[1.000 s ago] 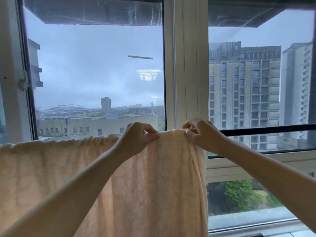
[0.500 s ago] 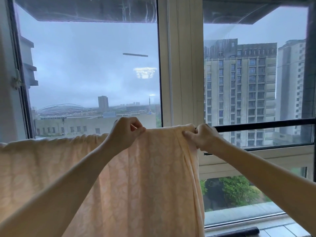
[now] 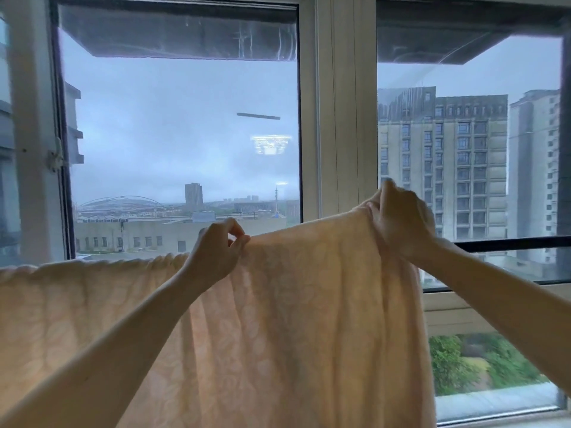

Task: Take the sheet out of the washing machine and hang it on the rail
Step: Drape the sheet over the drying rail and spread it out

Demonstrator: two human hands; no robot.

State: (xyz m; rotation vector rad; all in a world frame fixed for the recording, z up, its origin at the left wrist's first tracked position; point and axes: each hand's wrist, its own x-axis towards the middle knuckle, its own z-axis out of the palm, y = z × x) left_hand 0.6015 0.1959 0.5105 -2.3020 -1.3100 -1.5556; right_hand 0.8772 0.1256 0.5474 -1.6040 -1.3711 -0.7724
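Window frame (image 3: 338, 118), tower block (image 3: 441, 168), trees (image 3: 457, 362) outside

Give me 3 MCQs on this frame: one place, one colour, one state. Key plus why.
1. On which side of the sheet is the rail bare?
A. left
B. right
C. neither

2. Sheet colour?
A. pale peach
B. navy
C. green

3. What is the right hand doing?
A. hanging idle
B. pressing the glass
C. gripping the sheet's top edge

Key:
1 B: the dark bar shows only past the sheet's right edge.
2 A: the cloth is pale peach with a faint pattern.
3 C: the fingers curl round the edge, raised above rail height.
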